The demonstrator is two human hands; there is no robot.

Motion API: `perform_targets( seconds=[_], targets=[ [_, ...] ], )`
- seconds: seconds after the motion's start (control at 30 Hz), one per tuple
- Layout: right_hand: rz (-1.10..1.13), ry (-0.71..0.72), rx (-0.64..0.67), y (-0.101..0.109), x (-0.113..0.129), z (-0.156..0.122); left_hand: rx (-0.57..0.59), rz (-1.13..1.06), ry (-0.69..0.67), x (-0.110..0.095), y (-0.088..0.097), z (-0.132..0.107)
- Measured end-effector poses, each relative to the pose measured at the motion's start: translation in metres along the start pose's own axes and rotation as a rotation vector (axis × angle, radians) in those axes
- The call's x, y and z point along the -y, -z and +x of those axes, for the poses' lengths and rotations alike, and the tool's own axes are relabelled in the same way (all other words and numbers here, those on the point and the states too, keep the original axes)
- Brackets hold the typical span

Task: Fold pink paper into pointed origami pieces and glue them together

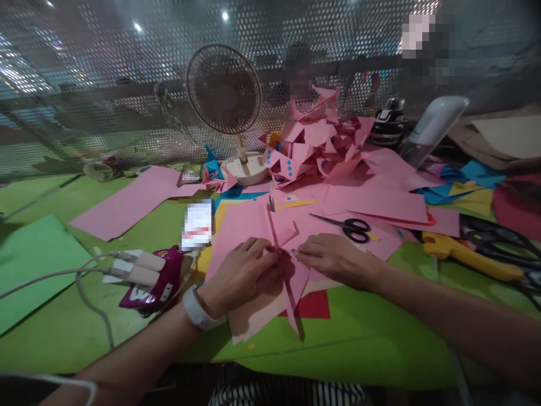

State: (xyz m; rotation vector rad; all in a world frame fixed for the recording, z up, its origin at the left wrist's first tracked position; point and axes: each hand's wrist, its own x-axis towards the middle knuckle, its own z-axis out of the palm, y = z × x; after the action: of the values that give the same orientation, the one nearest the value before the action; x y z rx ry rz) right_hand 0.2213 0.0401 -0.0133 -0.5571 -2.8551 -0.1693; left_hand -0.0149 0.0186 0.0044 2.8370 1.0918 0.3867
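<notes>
Over a stack of pink paper sheets [236,225], my left hand [247,273] has its thumb and fingers closed on a folded pink paper piece [291,307]. The piece stands up as a narrow ridge running toward me. From the right, my right hand [336,256] reaches in with its fingers together, its fingertips pinched at the edge of the same piece. The fingertips of both hands are partly hidden. Black scissors [355,228] lie just beyond my right hand. A red sheet [315,304] peeks out under the paper.
A heap of folded pink paper shapes [316,141] stands at the back beside a small fan [228,93]. On the left are a purple power strip [156,282] with cables and a phone [197,225]. A yellow-handled glue gun [469,256] lies on the right of the green table [359,344].
</notes>
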Motion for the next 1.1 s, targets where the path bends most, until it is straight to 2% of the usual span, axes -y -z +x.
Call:
perform_targets(
  seconds=[0.23,0.37,0.57,0.87,1.1],
  targets=[
    [0.005,-0.073,-0.064,-0.0052,-0.0007,-0.0006,0.029,0.021,0.009,-0.0006,-0.0002,0.0005],
    [0.002,-0.054,-0.087,-0.0051,-0.0015,0.0006,0.014,0.021,0.0,-0.0005,-0.0012,0.0005],
    [0.023,-0.021,-0.084,-0.0063,-0.0047,0.0003,-0.019,0.021,-0.002,-0.0006,-0.0014,-0.0001],
    [0.007,-0.047,-0.049,-0.0073,-0.0042,-0.0005,0.025,0.016,0.02,-0.0007,-0.0005,-0.0001],
    [0.037,-0.036,-0.017,-0.0071,-0.005,-0.0006,0.017,0.007,0.024,-0.0002,-0.0006,0.0003]
  ],
)
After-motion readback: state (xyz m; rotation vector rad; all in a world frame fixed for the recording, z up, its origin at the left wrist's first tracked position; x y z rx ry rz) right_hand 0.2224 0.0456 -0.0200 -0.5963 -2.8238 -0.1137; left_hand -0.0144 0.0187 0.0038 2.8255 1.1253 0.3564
